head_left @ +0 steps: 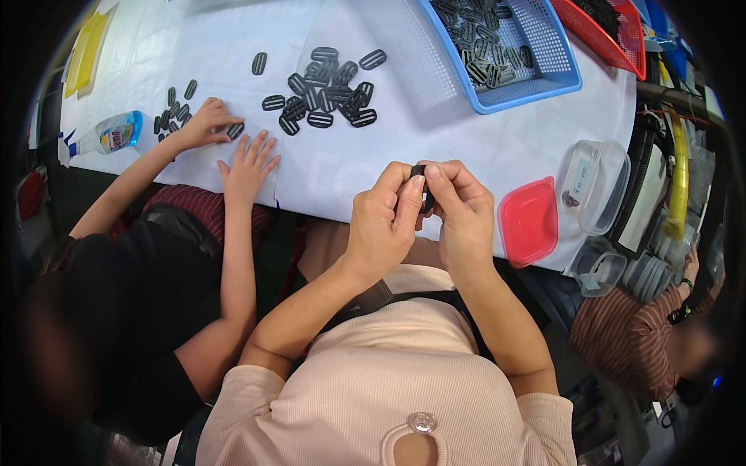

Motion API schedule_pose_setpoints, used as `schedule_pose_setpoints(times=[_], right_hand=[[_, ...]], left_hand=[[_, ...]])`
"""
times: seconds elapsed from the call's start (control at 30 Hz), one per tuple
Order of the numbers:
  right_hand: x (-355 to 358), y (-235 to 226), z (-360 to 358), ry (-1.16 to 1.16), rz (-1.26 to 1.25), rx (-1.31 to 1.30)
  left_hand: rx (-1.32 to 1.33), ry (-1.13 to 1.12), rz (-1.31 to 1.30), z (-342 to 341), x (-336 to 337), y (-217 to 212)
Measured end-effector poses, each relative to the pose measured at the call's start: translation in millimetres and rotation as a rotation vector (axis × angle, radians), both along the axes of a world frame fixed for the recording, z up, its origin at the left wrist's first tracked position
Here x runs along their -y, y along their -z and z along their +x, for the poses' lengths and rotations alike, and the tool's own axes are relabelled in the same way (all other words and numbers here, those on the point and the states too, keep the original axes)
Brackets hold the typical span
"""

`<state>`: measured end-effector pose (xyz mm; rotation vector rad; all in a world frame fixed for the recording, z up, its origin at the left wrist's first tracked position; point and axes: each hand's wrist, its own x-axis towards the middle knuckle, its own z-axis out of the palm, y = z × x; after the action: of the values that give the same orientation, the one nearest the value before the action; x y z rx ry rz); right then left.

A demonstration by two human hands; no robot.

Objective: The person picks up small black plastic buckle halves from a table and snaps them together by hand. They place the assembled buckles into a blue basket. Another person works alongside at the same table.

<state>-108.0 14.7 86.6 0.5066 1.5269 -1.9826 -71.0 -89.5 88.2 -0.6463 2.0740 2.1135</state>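
Between the thumbs and fingers of both hands I hold a small black slide buckle [427, 202], close to my body at the table's near edge. My left hand [382, 221] pinches it from one side and my right hand [468, 213] from the other, so the fingers cover most of it. Beyond my hands to the left lies a loose pile of black slide buckles [320, 92], flat and oval with slots. A blue plastic basket [530, 98] at the far right holds many more of these buckles.
At my left, a person's hands [247, 167] work at a buckle near a small cluster and a spray bottle [116, 133]. To my right lie a red lid [529, 223] and clear container [602, 186]. A red basket [631, 48] stands far right; another person sits at the right.
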Motion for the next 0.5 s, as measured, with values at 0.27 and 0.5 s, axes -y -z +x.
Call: schedule_pose_setpoints(times=[0.27, 0.5], right_hand=[[-9.9, 4.8, -22.0, -0.129, 0.122, 0.101], [-23.6, -5.6, -9.4, -0.308, 0.035, -0.295]], left_hand=[[0.088, 0.063, 0.181, 4.9, -4.2, -1.2], [0.110, -0.067, 0.338, -6.1, -0.3, -2.0]])
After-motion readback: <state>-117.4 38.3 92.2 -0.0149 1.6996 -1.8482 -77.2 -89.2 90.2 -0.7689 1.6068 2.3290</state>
